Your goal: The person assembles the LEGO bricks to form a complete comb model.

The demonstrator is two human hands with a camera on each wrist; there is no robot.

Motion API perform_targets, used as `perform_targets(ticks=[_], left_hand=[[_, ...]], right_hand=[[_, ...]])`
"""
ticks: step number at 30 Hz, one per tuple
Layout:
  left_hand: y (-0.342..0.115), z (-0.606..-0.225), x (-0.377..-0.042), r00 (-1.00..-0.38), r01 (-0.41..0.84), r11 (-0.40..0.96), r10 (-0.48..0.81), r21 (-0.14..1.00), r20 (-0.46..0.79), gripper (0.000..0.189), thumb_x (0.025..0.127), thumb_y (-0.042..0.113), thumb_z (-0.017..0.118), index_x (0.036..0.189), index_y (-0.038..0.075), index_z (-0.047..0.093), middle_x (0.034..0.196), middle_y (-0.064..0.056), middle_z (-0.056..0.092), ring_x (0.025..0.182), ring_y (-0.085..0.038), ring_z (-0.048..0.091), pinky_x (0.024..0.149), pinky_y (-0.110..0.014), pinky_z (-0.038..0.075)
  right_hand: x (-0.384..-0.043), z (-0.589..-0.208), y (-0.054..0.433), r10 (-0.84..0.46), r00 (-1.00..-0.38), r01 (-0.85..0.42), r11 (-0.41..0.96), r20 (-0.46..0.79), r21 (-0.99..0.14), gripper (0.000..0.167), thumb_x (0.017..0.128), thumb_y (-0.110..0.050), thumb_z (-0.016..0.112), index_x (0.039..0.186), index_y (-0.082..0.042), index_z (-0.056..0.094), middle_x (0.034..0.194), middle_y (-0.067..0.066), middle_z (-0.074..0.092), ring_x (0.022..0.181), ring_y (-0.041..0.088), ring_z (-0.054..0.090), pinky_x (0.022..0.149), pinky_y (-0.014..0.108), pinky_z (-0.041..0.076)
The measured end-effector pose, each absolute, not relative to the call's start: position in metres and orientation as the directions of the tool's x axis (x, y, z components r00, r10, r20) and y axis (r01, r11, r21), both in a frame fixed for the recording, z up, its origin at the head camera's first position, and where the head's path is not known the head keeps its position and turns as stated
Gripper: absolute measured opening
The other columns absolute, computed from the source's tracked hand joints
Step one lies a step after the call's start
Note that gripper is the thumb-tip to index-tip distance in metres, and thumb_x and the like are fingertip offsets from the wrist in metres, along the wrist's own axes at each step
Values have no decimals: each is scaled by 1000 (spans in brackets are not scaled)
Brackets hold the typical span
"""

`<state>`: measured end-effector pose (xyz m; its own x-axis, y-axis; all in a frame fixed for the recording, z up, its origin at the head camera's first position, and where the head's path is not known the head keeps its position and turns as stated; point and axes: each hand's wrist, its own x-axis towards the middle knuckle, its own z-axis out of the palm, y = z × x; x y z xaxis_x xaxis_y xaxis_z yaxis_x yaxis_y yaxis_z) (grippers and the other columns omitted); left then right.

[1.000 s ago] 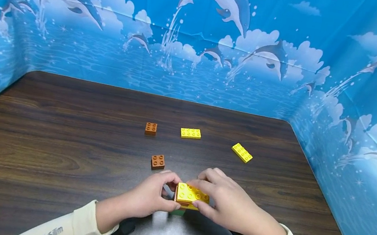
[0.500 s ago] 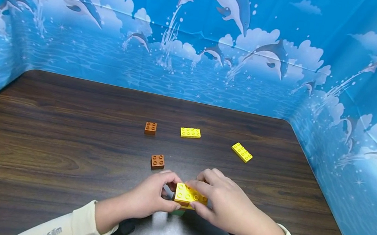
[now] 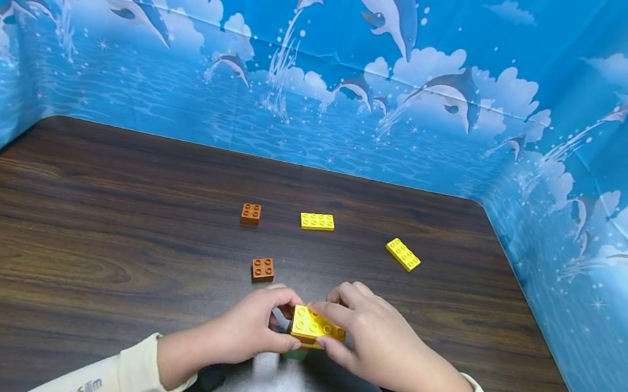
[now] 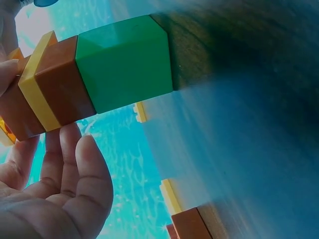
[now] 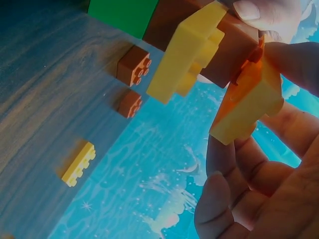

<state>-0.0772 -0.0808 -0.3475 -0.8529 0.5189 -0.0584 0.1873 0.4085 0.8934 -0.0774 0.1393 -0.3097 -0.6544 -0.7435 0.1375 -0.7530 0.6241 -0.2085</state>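
Observation:
A tower of toy building bricks stands in front of me. In the left wrist view it has a green block (image 4: 124,64) at the bottom, a brown brick (image 4: 65,77), a yellow plate (image 4: 36,94) and an upper brown brick (image 4: 20,114). My left hand (image 3: 250,323) steadies the tower, thumb and fingers pinching the upper brown brick. On top, my right hand (image 3: 377,340) pinches another yellow plate (image 5: 251,104) by its right part. The right wrist view shows this plate tilted, one side against the upper brown brick and a gap beneath the other.
Two loose brown bricks, a nearer one (image 3: 262,270) and a farther one (image 3: 251,214), lie on the dark wooden table (image 3: 100,224). Two yellow plates, one in the middle (image 3: 317,222) and one to the right (image 3: 403,254), lie beyond the hands. A dolphin-print curtain (image 3: 183,86) surrounds the table.
The top yellow plate has shifted very slightly left over the tower, between a second and half a second ago. Both hands keep nearly the same place and hold.

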Motion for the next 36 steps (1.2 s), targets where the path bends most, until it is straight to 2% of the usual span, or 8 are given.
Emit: perform_targets(ticks=[9,15,19,23,29,36], left_hand=[[-81,-347,-77,-854,171,423,514,890,-80,35,80,14,78,110,5,62,99,-1,57,93,-17,52,75,-28,48],[-83,-346,-72,-877,177,388,480,904,-34,42,81,21,78,115,6,61,104,0,58,95,-18,52,79,-33,48],[-84,-344,-71,-884,194,377,467,906,-5,35,84,24,75,112,8,62,104,0,59,96,-18,52,80,-35,47],[-85,-344,-70,-880,203,381,475,902,-3,31,85,25,74,109,9,63,102,1,59,95,-18,53,80,-32,47],[-85,-344,-71,-874,214,374,487,902,5,29,85,23,73,108,9,63,102,1,59,96,-19,53,79,-30,47],[-87,-343,-72,-869,231,375,494,898,17,27,85,22,74,107,9,63,101,0,59,96,-19,54,78,-30,48]], right_hand=[[-79,-311,140,-725,-678,-726,634,123,-268,37,82,-29,76,117,-18,69,99,-8,56,85,7,47,69,22,45],[-79,-312,140,-725,-675,-725,619,134,-303,37,82,-27,76,117,-17,69,98,-9,56,84,6,46,68,21,44],[-80,-313,140,-721,-680,-719,619,133,-317,38,82,-28,76,117,-18,69,97,-10,56,84,5,45,69,22,43],[-80,-314,142,-711,-693,-702,627,121,-337,39,83,-30,76,119,-19,68,99,-11,56,86,5,47,70,24,45],[-80,-316,148,-684,-722,-663,638,108,-393,38,81,-29,78,116,-18,69,99,-11,57,87,6,50,71,25,47],[-81,-317,149,-682,-723,-654,627,107,-424,38,80,-28,79,115,-16,69,99,-11,56,86,9,53,71,24,47]])
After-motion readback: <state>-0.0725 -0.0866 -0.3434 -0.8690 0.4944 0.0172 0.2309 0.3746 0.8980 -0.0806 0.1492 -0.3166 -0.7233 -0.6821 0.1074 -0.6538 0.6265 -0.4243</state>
